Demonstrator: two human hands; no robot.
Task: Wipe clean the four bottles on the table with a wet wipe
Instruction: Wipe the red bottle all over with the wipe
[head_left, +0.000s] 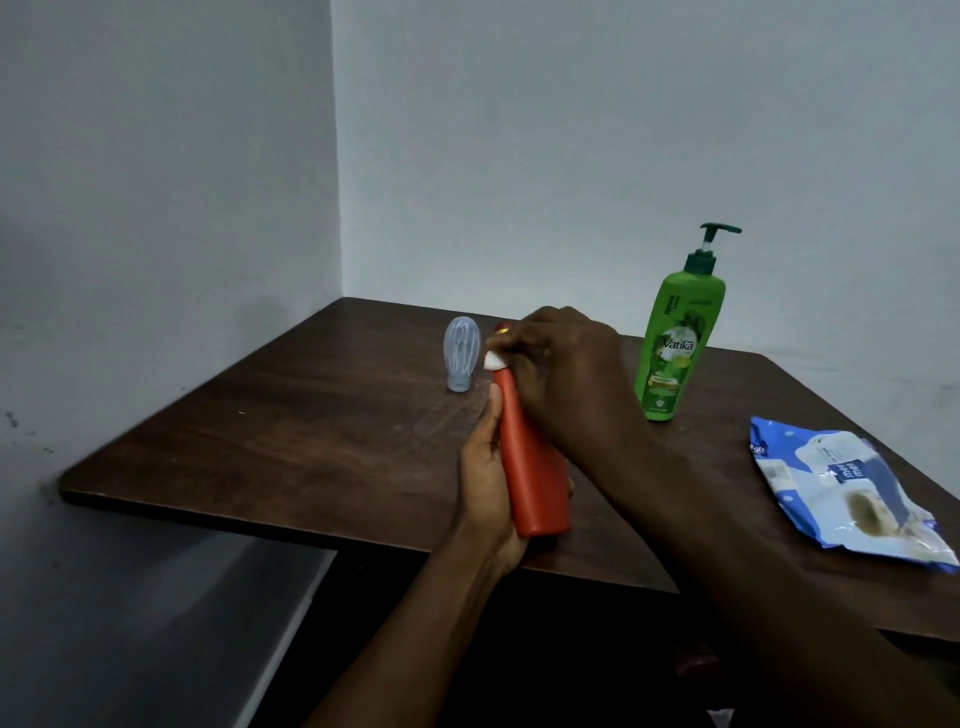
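Hands are both working on red bottle (532, 467), tilted at table's (311, 415) near edge; can't tell if its base is touching. L hand (485, 478) is gripping its lower body, R hand (563, 364) is curling over the neck, pinching wet wipe (490, 360) against it. Wipe is mostly hiding under R fingers, only a white corner showing; neck is covered too, w/ a bit of red-gold cap peeking out. Under table a reddish blob (696, 662) is too dim to ID. To the R, crinkled blue-white wipes pack (841, 499) is lying flat, one corner running off frame. Further back, glossy green pump bottle (675, 353) is standing upright; small clear bottle (461, 358) is sitting cap-down, rounded, just beside red cap. Table is showing dark matte wood grain; grey walls (519, 130) are meeting in a corner behind.
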